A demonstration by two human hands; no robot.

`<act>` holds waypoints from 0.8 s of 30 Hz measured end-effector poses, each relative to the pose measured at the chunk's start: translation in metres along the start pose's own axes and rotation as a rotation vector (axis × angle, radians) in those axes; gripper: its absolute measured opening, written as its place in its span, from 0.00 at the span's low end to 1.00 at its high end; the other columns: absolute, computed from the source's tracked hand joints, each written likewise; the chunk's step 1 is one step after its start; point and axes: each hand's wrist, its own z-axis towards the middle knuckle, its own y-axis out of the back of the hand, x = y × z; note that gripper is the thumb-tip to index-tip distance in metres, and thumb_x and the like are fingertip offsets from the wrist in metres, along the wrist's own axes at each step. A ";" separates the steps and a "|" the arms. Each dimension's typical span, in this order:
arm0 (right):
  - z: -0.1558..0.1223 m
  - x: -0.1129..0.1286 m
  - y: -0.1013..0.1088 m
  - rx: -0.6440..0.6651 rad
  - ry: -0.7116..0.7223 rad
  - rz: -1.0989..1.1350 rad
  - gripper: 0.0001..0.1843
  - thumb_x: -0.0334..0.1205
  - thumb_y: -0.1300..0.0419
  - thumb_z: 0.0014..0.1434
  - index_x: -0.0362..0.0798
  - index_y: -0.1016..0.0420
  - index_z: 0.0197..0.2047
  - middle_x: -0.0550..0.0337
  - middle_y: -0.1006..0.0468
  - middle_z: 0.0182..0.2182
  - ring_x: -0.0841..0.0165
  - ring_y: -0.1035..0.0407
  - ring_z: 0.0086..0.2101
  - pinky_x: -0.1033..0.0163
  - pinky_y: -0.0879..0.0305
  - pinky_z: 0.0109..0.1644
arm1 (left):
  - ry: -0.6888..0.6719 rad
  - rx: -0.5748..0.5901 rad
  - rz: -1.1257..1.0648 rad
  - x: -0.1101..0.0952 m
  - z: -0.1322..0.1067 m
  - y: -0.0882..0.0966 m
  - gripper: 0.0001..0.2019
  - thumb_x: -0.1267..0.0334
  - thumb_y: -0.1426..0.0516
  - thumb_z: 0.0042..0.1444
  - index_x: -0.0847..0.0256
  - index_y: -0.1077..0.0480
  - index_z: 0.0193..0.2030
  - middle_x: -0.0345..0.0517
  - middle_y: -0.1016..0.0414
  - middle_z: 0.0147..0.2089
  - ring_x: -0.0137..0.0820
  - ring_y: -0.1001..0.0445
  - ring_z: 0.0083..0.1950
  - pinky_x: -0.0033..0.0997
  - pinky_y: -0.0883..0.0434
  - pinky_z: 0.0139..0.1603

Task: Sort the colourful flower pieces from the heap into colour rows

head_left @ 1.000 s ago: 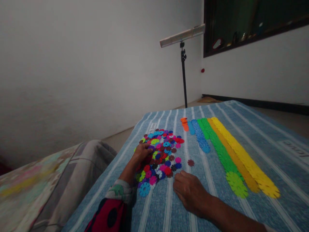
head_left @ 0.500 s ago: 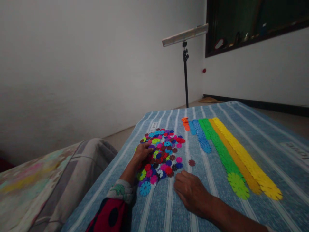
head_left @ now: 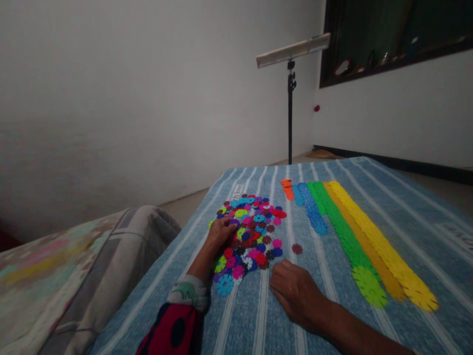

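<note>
A pile of small notched plastic discs in many colours point(head_left: 254, 231) lies spread on the striped blue cloth. My left hand point(head_left: 220, 232) is at the pile's left side, its fingers bent and closed at a purple snowflake disc point(head_left: 234, 224). Close to the near right of the pile, my right hand point(head_left: 291, 286) rests low over the cloth with curled fingers; anything inside them is hidden. Just beyond it a lone brown disc point(head_left: 297, 249) lies flat. Overlapping discs form rows by colour on the right: yellow point(head_left: 384, 241), orange-yellow point(head_left: 369, 241), green point(head_left: 343, 231), blue point(head_left: 312, 209) and short orange point(head_left: 287, 189).
The striped cloth point(head_left: 244, 325) covers the work surface. A patterned fabric-covered edge point(head_left: 111, 276) is at the left. Behind stands a lamp on a black stand point(head_left: 290, 118), near white walls and a dark window point(head_left: 391, 39).
The view has shifted slightly, so everything sits a little further right. Both hands keep nearly the same places beside the pile, and the rows look unchanged.
</note>
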 end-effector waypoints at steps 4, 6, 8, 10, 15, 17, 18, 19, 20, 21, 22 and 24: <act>-0.001 0.000 0.000 -0.015 0.017 0.011 0.11 0.25 0.45 0.60 0.47 0.34 0.28 0.59 0.31 0.30 0.67 0.39 0.33 0.61 0.47 0.35 | -0.010 -0.005 0.012 0.004 0.002 -0.001 0.19 0.53 0.41 0.43 0.64 0.23 0.38 0.44 0.22 0.33 0.35 0.27 0.35 0.29 0.32 0.34; -0.001 0.000 0.000 -0.021 0.014 0.021 0.11 0.25 0.45 0.61 0.47 0.34 0.28 0.59 0.31 0.30 0.67 0.39 0.33 0.61 0.47 0.34 | -0.034 0.004 0.002 0.006 0.003 -0.001 0.18 0.53 0.42 0.43 0.63 0.23 0.37 0.44 0.22 0.33 0.35 0.27 0.35 0.29 0.32 0.34; -0.001 0.000 0.000 -0.016 0.004 0.030 0.11 0.25 0.45 0.61 0.47 0.34 0.28 0.59 0.30 0.30 0.67 0.39 0.33 0.61 0.47 0.34 | -0.050 0.009 0.002 0.007 0.004 -0.001 0.17 0.54 0.42 0.43 0.63 0.23 0.37 0.43 0.22 0.33 0.35 0.27 0.35 0.29 0.32 0.35; -0.001 0.000 0.001 -0.005 -0.003 0.036 0.11 0.26 0.45 0.61 0.47 0.34 0.28 0.59 0.30 0.30 0.67 0.39 0.33 0.61 0.47 0.35 | -0.052 0.007 0.019 0.008 0.004 -0.001 0.17 0.54 0.42 0.43 0.63 0.23 0.36 0.43 0.23 0.32 0.35 0.27 0.35 0.29 0.32 0.35; -0.001 0.000 0.002 0.007 -0.006 0.034 0.11 0.26 0.46 0.62 0.46 0.34 0.28 0.59 0.30 0.30 0.67 0.38 0.33 0.61 0.47 0.35 | -0.059 0.004 0.040 0.006 0.002 -0.001 0.18 0.53 0.43 0.44 0.63 0.23 0.38 0.43 0.23 0.32 0.36 0.26 0.35 0.30 0.32 0.35; -0.001 0.000 0.002 0.009 -0.007 0.034 0.11 0.26 0.46 0.62 0.46 0.34 0.28 0.59 0.30 0.30 0.67 0.38 0.33 0.61 0.47 0.35 | -0.052 -0.007 0.043 0.004 0.001 -0.001 0.19 0.53 0.42 0.44 0.63 0.23 0.39 0.43 0.22 0.32 0.36 0.26 0.35 0.31 0.32 0.36; -0.001 0.000 0.002 0.010 -0.007 0.036 0.11 0.26 0.46 0.62 0.46 0.34 0.28 0.59 0.30 0.30 0.67 0.38 0.33 0.61 0.47 0.35 | -0.050 -0.010 0.044 0.003 0.000 -0.001 0.19 0.53 0.42 0.44 0.63 0.23 0.39 0.43 0.22 0.33 0.36 0.26 0.35 0.31 0.32 0.36; -0.001 0.000 0.003 0.012 -0.006 0.039 0.11 0.26 0.45 0.62 0.46 0.34 0.28 0.59 0.30 0.30 0.67 0.38 0.33 0.61 0.47 0.35 | -0.052 -0.012 0.042 0.002 0.000 -0.001 0.19 0.53 0.42 0.44 0.63 0.23 0.39 0.43 0.22 0.33 0.36 0.26 0.35 0.31 0.32 0.36; -0.001 0.000 0.003 0.015 -0.005 0.042 0.11 0.26 0.45 0.62 0.46 0.34 0.29 0.58 0.30 0.31 0.67 0.38 0.33 0.61 0.47 0.35 | -0.057 -0.011 0.041 0.001 -0.001 -0.001 0.19 0.53 0.42 0.44 0.63 0.23 0.39 0.44 0.22 0.34 0.36 0.26 0.35 0.31 0.32 0.36; -0.001 0.000 0.003 0.019 -0.005 0.044 0.11 0.26 0.45 0.62 0.46 0.34 0.29 0.58 0.30 0.31 0.67 0.38 0.34 0.61 0.47 0.35 | -0.066 -0.010 0.042 0.001 -0.001 -0.001 0.19 0.53 0.43 0.44 0.64 0.23 0.39 0.44 0.21 0.34 0.36 0.26 0.35 0.31 0.32 0.36; -0.001 0.000 0.003 0.020 -0.004 0.044 0.11 0.26 0.45 0.62 0.46 0.34 0.29 0.58 0.30 0.31 0.67 0.38 0.34 0.61 0.47 0.35 | -0.075 -0.008 0.047 0.001 -0.002 -0.001 0.19 0.53 0.43 0.45 0.64 0.23 0.39 0.44 0.21 0.34 0.36 0.26 0.35 0.31 0.32 0.35; -0.001 0.000 0.003 0.013 -0.002 0.041 0.11 0.25 0.45 0.62 0.46 0.34 0.28 0.58 0.30 0.31 0.67 0.38 0.34 0.61 0.47 0.35 | -0.082 -0.006 0.070 0.000 -0.002 -0.001 0.19 0.53 0.43 0.45 0.64 0.23 0.38 0.44 0.22 0.33 0.36 0.26 0.35 0.31 0.32 0.35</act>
